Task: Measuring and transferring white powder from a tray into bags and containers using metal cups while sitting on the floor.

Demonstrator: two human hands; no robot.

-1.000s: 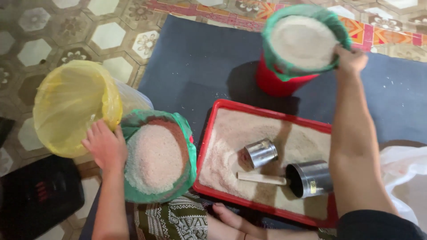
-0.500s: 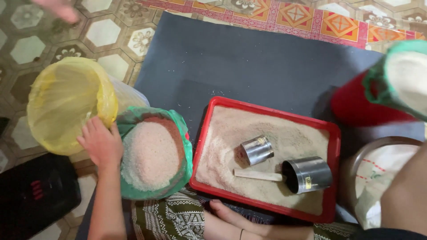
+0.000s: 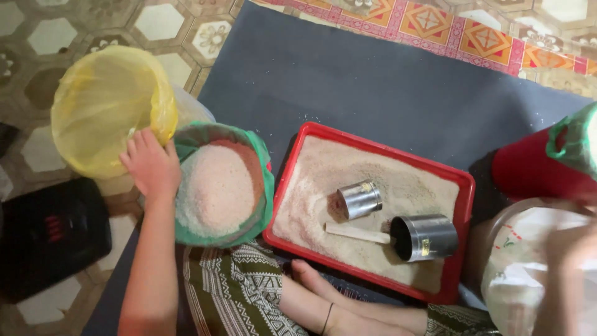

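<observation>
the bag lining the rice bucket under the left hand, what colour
Green; the bag lines the rice-filled bucket the left hand rests on, clearest in the head view.

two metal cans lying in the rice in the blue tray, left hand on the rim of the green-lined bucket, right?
Not quite: the tray is red, not blue, as the head view shows. Both metal cans do lie in its rice, and the left hand rests on the green-lined bucket.

At centre left, the left hand (image 3: 151, 165) rests on the rim of a green-lined bucket (image 3: 219, 186) heaped with rice, just beside a yellow-lined bucket (image 3: 102, 106) at upper left. A red tray (image 3: 463, 205) of rice at centre holds two metal cans (image 3: 360, 199) and a flat wooden stick (image 3: 357, 233). The right hand (image 3: 569, 249) is blurred at the right edge, over a white sack (image 3: 519, 274) beside a red bucket (image 3: 535, 171).
</observation>
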